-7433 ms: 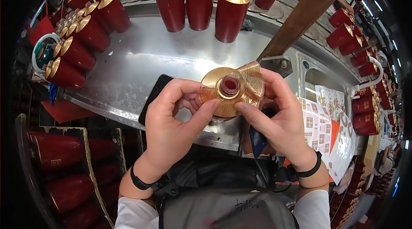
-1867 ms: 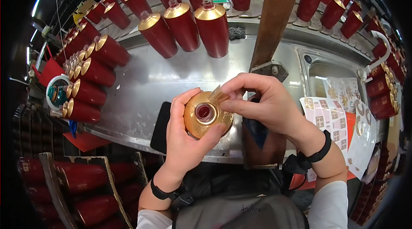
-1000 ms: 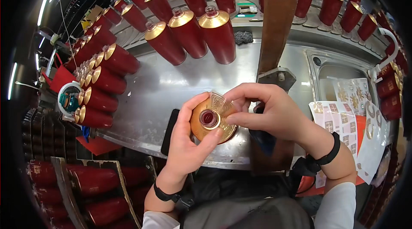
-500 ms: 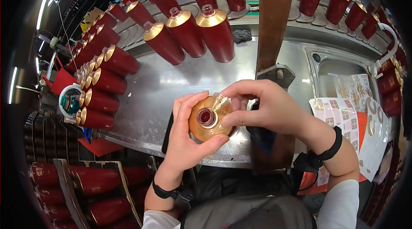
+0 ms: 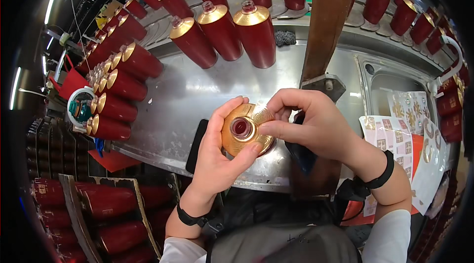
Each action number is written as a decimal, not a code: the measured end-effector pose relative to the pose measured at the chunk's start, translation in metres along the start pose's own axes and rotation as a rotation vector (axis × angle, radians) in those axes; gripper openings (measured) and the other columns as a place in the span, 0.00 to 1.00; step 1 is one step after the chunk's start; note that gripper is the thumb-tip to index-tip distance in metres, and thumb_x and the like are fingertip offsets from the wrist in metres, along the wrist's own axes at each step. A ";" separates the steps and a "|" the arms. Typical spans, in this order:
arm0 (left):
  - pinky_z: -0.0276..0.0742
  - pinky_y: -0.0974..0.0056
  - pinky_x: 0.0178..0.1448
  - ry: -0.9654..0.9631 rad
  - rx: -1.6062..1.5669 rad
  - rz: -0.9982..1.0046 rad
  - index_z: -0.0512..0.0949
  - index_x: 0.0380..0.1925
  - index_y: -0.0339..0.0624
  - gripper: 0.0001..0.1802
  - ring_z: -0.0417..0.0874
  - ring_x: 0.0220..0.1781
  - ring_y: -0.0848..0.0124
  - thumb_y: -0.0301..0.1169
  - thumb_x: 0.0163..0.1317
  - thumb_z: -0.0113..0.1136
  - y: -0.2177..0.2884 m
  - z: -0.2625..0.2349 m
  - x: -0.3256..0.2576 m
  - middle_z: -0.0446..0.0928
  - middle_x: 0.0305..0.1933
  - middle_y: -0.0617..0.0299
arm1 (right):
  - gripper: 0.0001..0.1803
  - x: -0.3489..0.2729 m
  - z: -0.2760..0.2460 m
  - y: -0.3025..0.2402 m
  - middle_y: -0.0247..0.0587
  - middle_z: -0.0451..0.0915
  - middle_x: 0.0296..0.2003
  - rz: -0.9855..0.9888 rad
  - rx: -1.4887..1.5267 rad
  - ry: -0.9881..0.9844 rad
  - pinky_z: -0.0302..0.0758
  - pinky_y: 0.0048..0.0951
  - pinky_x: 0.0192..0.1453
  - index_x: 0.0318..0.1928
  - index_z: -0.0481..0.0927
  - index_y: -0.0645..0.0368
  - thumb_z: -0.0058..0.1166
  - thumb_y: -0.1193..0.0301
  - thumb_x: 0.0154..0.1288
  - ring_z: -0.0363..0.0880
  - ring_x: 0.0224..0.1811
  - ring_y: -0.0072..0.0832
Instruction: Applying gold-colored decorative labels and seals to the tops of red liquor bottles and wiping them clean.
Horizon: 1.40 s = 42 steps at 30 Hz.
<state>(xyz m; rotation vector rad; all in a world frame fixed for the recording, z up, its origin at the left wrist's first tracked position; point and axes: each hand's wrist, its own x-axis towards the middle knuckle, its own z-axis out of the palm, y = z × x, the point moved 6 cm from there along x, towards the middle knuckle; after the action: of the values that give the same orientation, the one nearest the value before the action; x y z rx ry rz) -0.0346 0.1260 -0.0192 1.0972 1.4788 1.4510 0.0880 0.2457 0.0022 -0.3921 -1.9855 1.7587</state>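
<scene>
A dark red bottle (image 5: 239, 143) with a gold shoulder tilts toward me, so its open neck faces up at the camera. My left hand (image 5: 216, 159) wraps round it, the thumb lying on the near edge of the gold shoulder. Between the thumb and forefinger of my right hand (image 5: 310, 121) is a piece of clear film (image 5: 261, 114), which stands partly up from the shoulder on the right side of the neck. Fine curved lines show on the gold beside it. Most of the red body is hidden beneath the shoulder and my hands.
Three red bottles (image 5: 257, 41) stand ahead on the metal table (image 5: 173, 120), with more along its left edge and on the conveyor behind. A brown post (image 5: 323, 26) rises right of centre. Sticker sheets (image 5: 395, 139) lie by the sink (image 5: 390, 83). A black flat object (image 5: 196, 148) lies beside my left hand.
The clear film now stands up more from the gold shoulder. My left thumb has shifted up onto the shoulder, closer to the neck. The whole view has swung slightly.
</scene>
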 end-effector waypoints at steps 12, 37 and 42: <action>0.61 0.59 0.73 -0.192 0.452 0.169 0.61 0.69 0.37 0.47 0.67 0.71 0.62 0.30 0.49 0.74 0.018 -0.009 0.003 0.63 0.69 0.51 | 0.11 0.006 -0.002 0.005 0.30 0.80 0.27 0.012 -0.020 -0.063 0.72 0.21 0.38 0.37 0.83 0.63 0.68 0.70 0.60 0.74 0.31 0.15; 0.65 0.61 0.71 -0.034 -0.021 0.063 0.62 0.67 0.35 0.38 0.71 0.67 0.66 0.23 0.56 0.65 -0.001 -0.002 0.002 0.67 0.67 0.54 | 0.08 0.004 -0.004 0.001 0.31 0.81 0.27 -0.062 0.006 -0.038 0.72 0.22 0.37 0.36 0.84 0.62 0.66 0.70 0.61 0.74 0.30 0.16; 0.64 0.61 0.71 -0.048 0.006 0.064 0.63 0.67 0.36 0.39 0.72 0.67 0.66 0.25 0.54 0.67 -0.002 -0.004 0.004 0.69 0.67 0.54 | 0.07 0.005 -0.005 0.003 0.31 0.81 0.27 -0.052 0.007 -0.039 0.72 0.22 0.37 0.36 0.84 0.60 0.66 0.70 0.60 0.75 0.30 0.17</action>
<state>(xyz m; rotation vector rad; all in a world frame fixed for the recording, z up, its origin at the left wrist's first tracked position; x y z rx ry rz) -0.0398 0.1283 -0.0211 1.1845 1.4272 1.4549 0.0866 0.2530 0.0003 -0.3039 -1.9979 1.7534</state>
